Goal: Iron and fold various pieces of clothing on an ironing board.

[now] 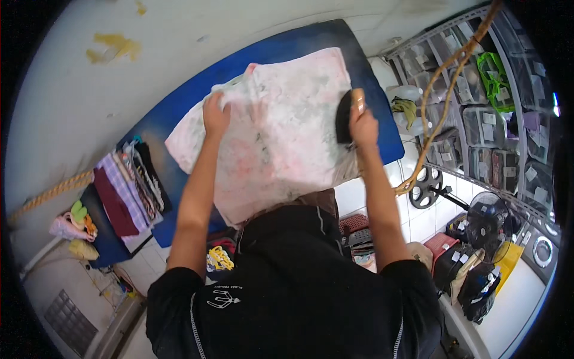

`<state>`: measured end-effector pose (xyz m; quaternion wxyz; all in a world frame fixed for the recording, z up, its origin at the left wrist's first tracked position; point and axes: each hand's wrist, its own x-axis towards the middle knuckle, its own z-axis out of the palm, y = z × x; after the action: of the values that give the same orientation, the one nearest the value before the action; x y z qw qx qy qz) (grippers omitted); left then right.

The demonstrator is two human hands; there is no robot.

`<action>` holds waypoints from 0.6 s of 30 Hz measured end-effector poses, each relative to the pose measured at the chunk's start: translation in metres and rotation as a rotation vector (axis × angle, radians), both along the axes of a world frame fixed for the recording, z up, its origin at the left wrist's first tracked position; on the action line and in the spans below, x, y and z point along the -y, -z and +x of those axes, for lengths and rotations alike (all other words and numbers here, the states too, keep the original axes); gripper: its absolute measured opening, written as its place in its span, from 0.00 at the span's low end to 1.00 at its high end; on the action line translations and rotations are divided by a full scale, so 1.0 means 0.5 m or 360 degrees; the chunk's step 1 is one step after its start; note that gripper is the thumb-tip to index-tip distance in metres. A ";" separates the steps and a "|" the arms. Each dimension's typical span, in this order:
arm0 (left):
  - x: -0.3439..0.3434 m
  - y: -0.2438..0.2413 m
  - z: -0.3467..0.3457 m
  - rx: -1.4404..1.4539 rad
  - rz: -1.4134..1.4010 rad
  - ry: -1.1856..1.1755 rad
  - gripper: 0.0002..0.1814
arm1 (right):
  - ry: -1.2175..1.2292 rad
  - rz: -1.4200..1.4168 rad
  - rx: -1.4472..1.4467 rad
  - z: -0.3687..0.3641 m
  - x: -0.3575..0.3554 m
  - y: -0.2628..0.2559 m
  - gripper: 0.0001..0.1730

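A pale pink and grey mottled cloth [287,121] lies spread over a blue padded ironing table [376,112], its near part draping down in front of my body. My right hand [364,129] is closed around the tan handle of a black-soled iron [344,117]. The iron is tipped up on its side at the cloth's right edge; whether it touches the cloth I cannot tell. Toward the cloth's far left edge, my left hand [216,114] rests on the fabric with thumb and fingers apart. Faint haze hangs over the cloth.
Folded clothes [128,190] are stacked at the table's left end. A rope [430,134] hangs at the right, before a metal rack of clear bins [484,128]. A black fan [489,226] and several packed bags [477,278] stand lower right.
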<state>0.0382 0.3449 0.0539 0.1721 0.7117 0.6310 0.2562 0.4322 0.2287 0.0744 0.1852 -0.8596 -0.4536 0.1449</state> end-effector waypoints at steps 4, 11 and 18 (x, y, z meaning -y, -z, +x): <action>0.354 0.051 -0.091 -0.0338 -0.0320 -0.0855 0.27 | -0.0527 0.0181 0.0259 0.198 -0.029 0.108 0.31; 0.693 0.049 -0.153 -0.0229 -0.0960 -0.1388 0.26 | -0.0571 -0.0349 -0.0922 -0.149 0.086 -0.094 0.29; 0.786 0.094 -0.310 0.1144 -0.0885 -0.1540 0.12 | -0.1891 -0.0650 -0.0498 -0.673 0.264 -0.051 0.25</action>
<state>-0.1166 -0.0479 0.0071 0.4146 0.1473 0.8254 0.3538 0.0957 0.0965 0.1000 -0.0300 -0.4489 -0.7829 0.4297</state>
